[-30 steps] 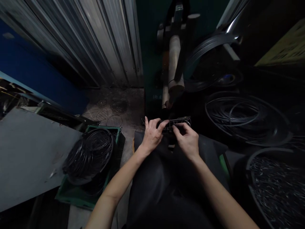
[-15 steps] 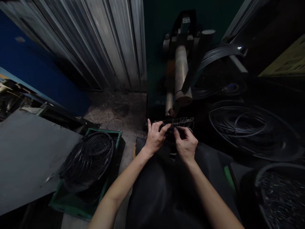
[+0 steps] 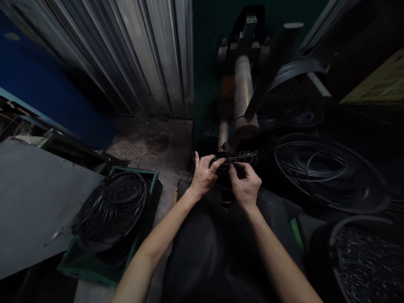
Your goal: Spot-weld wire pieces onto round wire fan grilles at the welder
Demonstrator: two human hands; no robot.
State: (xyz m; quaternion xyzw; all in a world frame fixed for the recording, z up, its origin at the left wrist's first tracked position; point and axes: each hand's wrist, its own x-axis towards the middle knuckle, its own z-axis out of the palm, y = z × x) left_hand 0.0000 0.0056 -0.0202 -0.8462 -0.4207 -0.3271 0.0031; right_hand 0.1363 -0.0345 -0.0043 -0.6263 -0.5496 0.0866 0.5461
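A small round wire frame [image 3: 244, 156], like a wire guard or basket, sits at the lower electrode of a machine with a thick metal arm [image 3: 243, 90]. My left hand [image 3: 204, 174] grips the near left side of this frame, with its thumb raised at the left edge. Beside it, my right hand [image 3: 245, 184] pinches at the frame's near side, thumb and forefinger together. Anything small between the right fingertips is too dark to make out. A dark apron or cloth [image 3: 217, 248] covers my lap below the hands.
To the left, a green crate [image 3: 94, 269] holds black wire rings [image 3: 110, 210], next to a grey panel [image 3: 41, 202]. On the right stand a wide basin [image 3: 375, 206] with wire hoops and a tub [image 3: 334, 252] of small metal pieces. Corrugated metal [image 3: 151, 54] rises behind.
The view has shifted slightly, so the crate sits a little further left. Both hands keep nearly the same place and grip on the wire frame.
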